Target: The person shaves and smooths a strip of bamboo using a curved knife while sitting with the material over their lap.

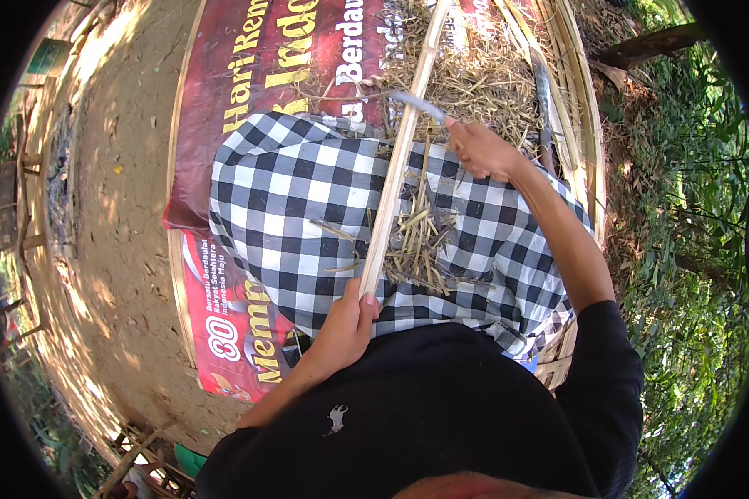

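Note:
My left hand [347,326] is closed round the near end of a long, pale strip of split bamboo or wood [398,170]. The strip slants up and away over my lap, past the top edge of the view. In my closed right hand [484,152] is a knife [427,106], its handle mostly hidden by my fingers. The blade points left and lies across the strip, well beyond my left hand. Under the strip, a black-and-white checked cloth [304,195] covers my legs, with a heap of thin shavings [420,249] on it.
I sit on a red printed banner [204,150] spread over a raised platform. More shavings [491,83] are strewn past my legs. Long strips [576,91] and a dark, blade-like piece [544,87] lie at the right edge. Bare earth [125,216] is left, green plants [691,216] right.

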Demonstrator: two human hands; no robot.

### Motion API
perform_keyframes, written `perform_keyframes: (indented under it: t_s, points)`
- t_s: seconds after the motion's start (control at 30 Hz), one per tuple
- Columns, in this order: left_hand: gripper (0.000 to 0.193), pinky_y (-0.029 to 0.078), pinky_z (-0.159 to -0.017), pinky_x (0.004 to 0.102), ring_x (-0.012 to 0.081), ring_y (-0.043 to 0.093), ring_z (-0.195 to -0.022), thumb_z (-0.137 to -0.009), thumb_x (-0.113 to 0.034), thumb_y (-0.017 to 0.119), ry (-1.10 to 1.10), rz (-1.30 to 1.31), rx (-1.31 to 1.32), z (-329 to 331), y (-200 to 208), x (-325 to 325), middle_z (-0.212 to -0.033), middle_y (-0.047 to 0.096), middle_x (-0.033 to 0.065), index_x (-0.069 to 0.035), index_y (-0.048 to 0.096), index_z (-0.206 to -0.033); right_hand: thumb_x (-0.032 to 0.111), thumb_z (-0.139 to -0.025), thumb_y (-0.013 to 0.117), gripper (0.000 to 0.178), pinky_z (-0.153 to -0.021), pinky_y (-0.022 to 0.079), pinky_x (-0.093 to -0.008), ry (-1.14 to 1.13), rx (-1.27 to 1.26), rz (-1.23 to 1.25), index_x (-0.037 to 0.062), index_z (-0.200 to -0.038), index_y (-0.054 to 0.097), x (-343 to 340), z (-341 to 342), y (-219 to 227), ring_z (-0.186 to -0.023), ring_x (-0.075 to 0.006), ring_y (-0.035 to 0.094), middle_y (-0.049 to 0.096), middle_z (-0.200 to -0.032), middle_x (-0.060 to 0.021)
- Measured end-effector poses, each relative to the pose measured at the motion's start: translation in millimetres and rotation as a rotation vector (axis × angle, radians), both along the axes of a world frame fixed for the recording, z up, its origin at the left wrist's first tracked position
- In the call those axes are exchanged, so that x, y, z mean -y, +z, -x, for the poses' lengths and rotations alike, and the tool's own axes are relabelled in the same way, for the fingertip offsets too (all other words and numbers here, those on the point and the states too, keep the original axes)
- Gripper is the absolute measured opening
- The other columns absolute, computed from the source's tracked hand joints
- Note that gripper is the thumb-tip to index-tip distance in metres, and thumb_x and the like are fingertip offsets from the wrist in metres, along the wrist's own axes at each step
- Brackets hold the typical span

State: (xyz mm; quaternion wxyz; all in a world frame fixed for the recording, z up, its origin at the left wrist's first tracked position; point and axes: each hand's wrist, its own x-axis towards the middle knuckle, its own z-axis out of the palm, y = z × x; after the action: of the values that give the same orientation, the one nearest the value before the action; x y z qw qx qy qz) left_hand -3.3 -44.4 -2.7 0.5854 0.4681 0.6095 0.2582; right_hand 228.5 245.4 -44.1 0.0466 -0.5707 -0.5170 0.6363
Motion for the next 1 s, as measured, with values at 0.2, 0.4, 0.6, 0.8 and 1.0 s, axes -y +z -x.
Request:
perform_keyframes:
  t_s: [0.2,0.4,0.6,0.8,1.0]
  points:
    - [0.017,0.042,-0.055,0.0286,0.0098,0.048,-0.059,-0.108,-0.018,0.040,-0.017,-0.040,0.004,4,-4,8,-0.076,0.052,0.0033,-0.001,0.044,-0.106,0.057,-0.104,0.042,0.052,-0.032,0.027,-0.0225,0.044,0.007,-0.048,0.0101,-0.082,0.045,-24,-9,-17,-0.042,-0.0053,0.030,0.037,-0.062,0.0062]
    - [0.018,0.041,-0.055,0.0281,0.0097,0.047,-0.059,-0.108,-0.019,0.041,-0.016,0.034,0.033,7,8,21,-0.075,0.051,0.0032,-0.002,0.044,-0.106,0.053,-0.105,0.040,0.056,-0.035,0.034,-0.0286,0.136,-0.049,0.065,0.0068,-0.075,0.049,-23,6,-24,-0.042,-0.0078,0.036,0.040,-0.059,0.0052]
    - [0.015,0.047,-0.061,0.0371,0.0219,0.059,-0.064,-0.106,-0.015,0.042,-0.035,0.064,-0.012,11,10,31,-0.076,0.058,0.0116,0.000,0.044,-0.107,0.047,-0.107,0.038,0.053,-0.040,0.039,-0.0327,0.163,-0.040,0.055,0.0038,-0.078,0.050,-26,10,-21,-0.042,-0.0137,0.042,0.044,-0.058,0.0005]
    - [0.017,0.048,-0.053,0.0301,0.0146,0.059,-0.058,-0.106,-0.015,0.045,-0.067,0.218,0.118,27,25,17,-0.082,0.063,0.0082,0.001,0.047,-0.113,0.053,-0.102,0.050,0.056,-0.041,0.029,-0.0288,-0.565,-0.137,-0.127,-0.0013,-0.092,0.057,-68,-10,-57,-0.044,-0.0096,0.035,0.040,-0.062,0.0018]
    - [0.023,0.053,-0.068,0.0277,0.0119,0.064,-0.076,-0.105,-0.017,0.050,-0.104,0.269,0.348,57,25,15,-0.092,0.067,0.0083,0.001,0.049,-0.119,0.046,-0.095,0.067,0.052,-0.039,0.026,-0.0257,-0.365,-0.214,-0.034,-0.0049,-0.105,0.062,-24,33,-27,-0.042,-0.0059,0.031,0.032,-0.054,0.0083]
